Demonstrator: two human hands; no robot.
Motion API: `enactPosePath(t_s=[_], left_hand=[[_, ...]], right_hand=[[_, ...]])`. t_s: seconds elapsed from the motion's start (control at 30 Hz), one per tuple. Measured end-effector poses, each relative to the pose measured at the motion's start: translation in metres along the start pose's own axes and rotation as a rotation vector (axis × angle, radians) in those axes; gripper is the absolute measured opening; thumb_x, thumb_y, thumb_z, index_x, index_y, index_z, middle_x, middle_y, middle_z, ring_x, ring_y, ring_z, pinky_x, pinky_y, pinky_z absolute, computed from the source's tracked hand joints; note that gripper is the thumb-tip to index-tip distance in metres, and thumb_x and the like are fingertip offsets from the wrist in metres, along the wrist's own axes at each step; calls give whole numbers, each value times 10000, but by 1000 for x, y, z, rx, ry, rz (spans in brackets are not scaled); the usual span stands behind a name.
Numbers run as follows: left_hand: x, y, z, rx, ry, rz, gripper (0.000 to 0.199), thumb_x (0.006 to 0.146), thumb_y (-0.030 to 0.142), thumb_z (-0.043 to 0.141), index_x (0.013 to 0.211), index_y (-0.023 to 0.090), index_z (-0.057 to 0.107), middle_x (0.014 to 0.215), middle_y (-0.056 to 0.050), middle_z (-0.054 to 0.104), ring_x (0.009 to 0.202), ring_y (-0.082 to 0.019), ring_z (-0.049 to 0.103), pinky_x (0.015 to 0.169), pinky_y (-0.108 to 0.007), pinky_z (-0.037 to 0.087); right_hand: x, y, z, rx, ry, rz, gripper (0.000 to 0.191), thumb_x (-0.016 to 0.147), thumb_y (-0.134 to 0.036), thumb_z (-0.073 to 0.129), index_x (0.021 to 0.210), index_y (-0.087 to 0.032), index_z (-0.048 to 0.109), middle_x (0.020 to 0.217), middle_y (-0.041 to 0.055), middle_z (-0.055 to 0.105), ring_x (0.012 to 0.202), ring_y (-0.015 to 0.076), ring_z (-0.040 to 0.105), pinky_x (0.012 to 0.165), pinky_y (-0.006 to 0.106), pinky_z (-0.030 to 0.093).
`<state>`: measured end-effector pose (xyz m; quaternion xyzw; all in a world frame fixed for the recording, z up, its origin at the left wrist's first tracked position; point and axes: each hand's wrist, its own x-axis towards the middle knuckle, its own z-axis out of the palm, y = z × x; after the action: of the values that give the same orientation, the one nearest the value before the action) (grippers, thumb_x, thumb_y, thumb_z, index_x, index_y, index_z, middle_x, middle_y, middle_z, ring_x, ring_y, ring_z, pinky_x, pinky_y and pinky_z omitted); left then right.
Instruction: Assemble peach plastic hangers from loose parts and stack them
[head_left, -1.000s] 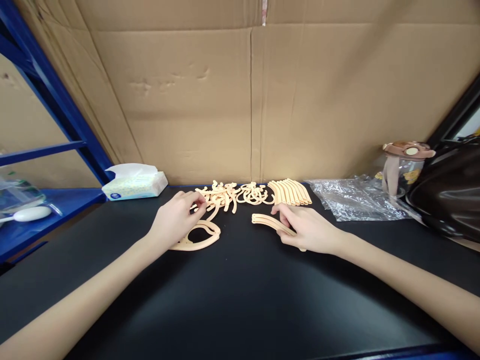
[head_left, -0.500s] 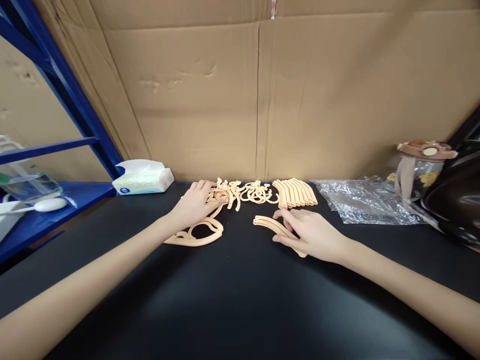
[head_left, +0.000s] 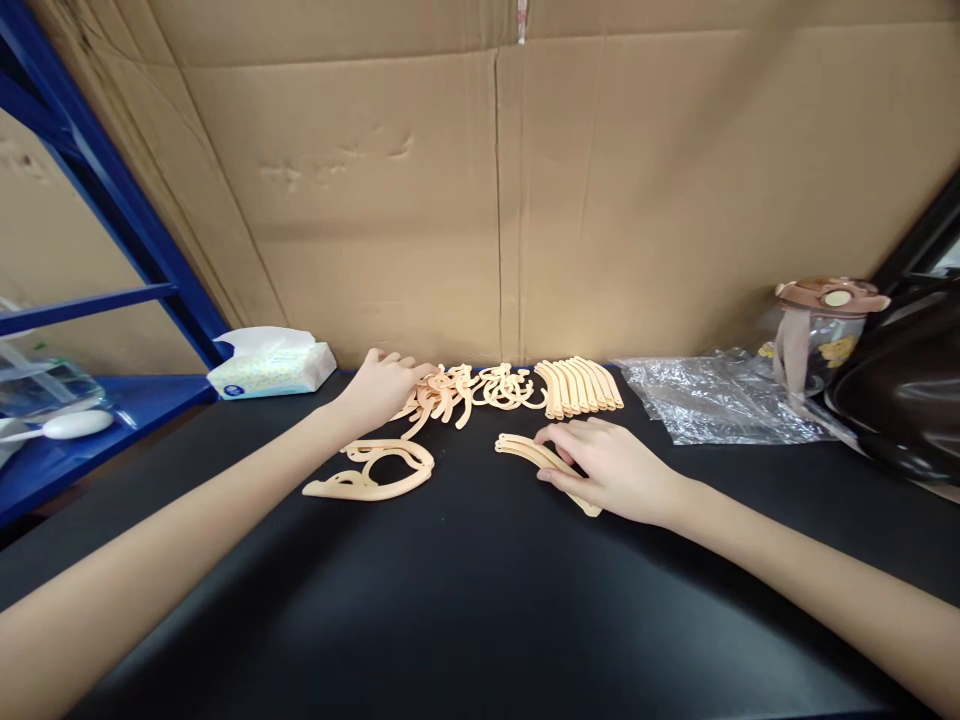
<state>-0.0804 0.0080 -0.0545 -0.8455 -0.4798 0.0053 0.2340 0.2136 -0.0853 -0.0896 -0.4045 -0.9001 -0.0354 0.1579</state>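
Note:
My left hand (head_left: 384,388) is over the left side of a heap of peach plastic hanger pieces (head_left: 448,390). Its fingers are curled together, and whatever they pinch is hidden. Below it on the black table lies a folded hanger (head_left: 390,490) with a round opening. Several small hook pieces (head_left: 507,388) lie to the right of the heap. My right hand (head_left: 611,470) has its thumb and fingers closed around a pair of curved hanger arms (head_left: 525,450), which rest at a slant on the table. Just behind it, more curved arms (head_left: 579,386) lie in a neat row.
A tissue pack (head_left: 271,362) stands at the back left beside a blue metal frame (head_left: 161,260). Clear plastic wrapping (head_left: 720,400) lies at the right, with a drinking bottle (head_left: 821,335) and a dark glossy object (head_left: 907,390) beyond. Cardboard (head_left: 360,200) forms the back wall.
My left hand has lifted slightly and drawn left from the heap, uncovering more of the folded hanger. My right hand keeps its hold on the curved arms. The whole view has shifted a little.

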Motion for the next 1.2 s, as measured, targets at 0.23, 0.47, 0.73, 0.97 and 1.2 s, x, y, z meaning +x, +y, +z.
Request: enactPosePath(t_s=[0.23,0.47,0.73,0.97,1.2], left_hand=[[-3,-2,3,117,111,112,394,850,34,340,1137,165,577,914,-124,630,929,-279,553,885,-436,319],[-5,-3,6,183,229,194,422,838,2,356,1115,214,593,832,-87,614,835,-250,568,917,-482,338],[-7,-14,4,213,331,192,430,817,-29,331,1005,220,627,905,-73,616,907,-224,553,1033,-516,253],[-19,-31,-17,106,455,45,422,867,44,305,1018,278,623,919,-63,622,935,-242,544,1017,-553,251],[-42,18,-38,154,516,40,320,925,138,335,1078,211,608,943,-88,658,859,-244,582,853,-458,379]], right_hand=[[0,-1,-1,-12,1,-18,231,910,-391,473,957,-188,574,743,13,592,689,168,547,634,273,364],[0,-1,0,-5,9,-18,227,911,-382,474,973,-189,577,742,11,591,688,164,543,641,274,367],[0,1,-1,4,8,-19,214,908,-377,479,970,-195,573,738,5,584,689,163,546,658,280,371],[0,2,0,6,9,-17,219,912,-376,467,976,-196,574,725,3,583,698,169,556,672,282,375],[0,-5,-4,124,84,97,341,909,-487,429,913,-197,609,675,-2,557,658,156,532,654,285,376]])
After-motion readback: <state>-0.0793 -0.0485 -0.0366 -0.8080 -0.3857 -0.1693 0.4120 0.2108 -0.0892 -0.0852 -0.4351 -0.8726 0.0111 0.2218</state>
